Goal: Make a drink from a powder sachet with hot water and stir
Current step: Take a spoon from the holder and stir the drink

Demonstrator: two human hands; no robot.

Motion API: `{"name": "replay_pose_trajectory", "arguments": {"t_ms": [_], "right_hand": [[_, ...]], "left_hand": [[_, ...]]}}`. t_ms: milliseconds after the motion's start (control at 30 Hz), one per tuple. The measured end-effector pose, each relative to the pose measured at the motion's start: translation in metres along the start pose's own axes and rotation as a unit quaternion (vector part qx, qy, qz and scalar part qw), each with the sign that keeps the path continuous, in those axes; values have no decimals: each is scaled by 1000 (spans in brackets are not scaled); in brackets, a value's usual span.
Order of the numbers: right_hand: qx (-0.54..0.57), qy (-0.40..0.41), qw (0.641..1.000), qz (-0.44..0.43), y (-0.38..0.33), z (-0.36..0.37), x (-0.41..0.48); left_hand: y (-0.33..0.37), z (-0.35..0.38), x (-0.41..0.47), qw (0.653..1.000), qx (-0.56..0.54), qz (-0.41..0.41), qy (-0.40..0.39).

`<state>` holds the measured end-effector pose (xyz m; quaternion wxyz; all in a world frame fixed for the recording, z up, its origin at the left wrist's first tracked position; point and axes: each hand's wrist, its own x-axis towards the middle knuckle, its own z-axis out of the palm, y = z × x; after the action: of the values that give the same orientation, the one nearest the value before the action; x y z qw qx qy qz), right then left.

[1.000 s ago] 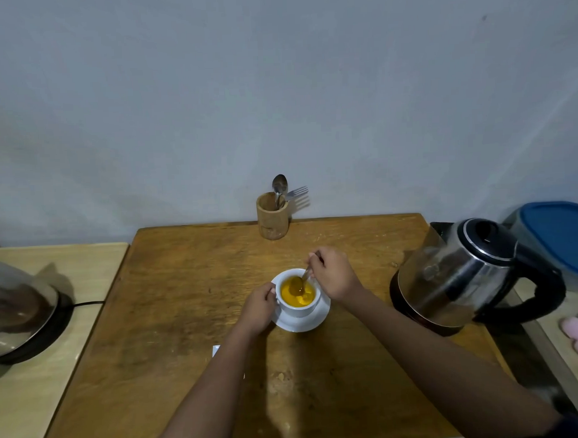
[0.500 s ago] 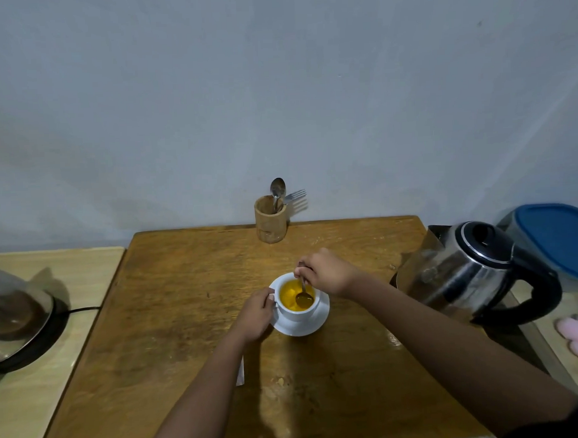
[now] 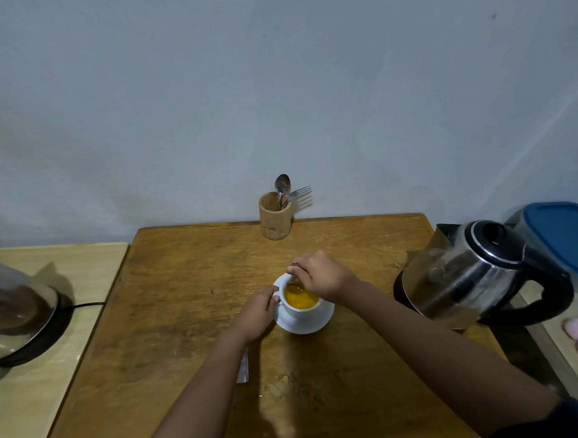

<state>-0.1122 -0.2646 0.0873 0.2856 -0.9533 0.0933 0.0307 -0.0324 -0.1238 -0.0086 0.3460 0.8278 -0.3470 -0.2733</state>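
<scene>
A white cup full of orange drink stands on a white saucer in the middle of the wooden table. My left hand grips the cup's left side. My right hand is above the cup's far rim, pinching a metal spoon whose bowl dips into the drink. A silvery sachet lies on the table, mostly hidden under my left forearm.
A steel electric kettle with a black handle stands at the table's right edge. A wooden holder with a spoon and fork is at the back edge. A dark appliance sits on the left counter, a blue-lidded container at far right.
My right hand has carried the spoon around inside the cup, from the right side to the far left rim. My left hand stays on the cup.
</scene>
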Motion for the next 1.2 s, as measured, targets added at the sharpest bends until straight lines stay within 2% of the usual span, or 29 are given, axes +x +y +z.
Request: {"name": "replay_pose_trajectory", "arguments": {"t_ms": [133,333,667,967,1200], "right_hand": [[10,-23,999,-30,-6,1,-4],[-35,-93,994,-48,-6,-14,-4],[-71,-50,996,-19,8,-13,-5],[-63,-8,997,-44,2,-2,-6],[-46,-34,996,-64,-3,2,-17]], "left_hand": [[1,6,-2,1000,-8,-3,21],[3,9,-3,999,-13,-11,27],[12,9,-2,999,-2,-22,28],[13,12,-2,999,-12,-42,30],[9,13,1,998,-21,-46,28]]}}
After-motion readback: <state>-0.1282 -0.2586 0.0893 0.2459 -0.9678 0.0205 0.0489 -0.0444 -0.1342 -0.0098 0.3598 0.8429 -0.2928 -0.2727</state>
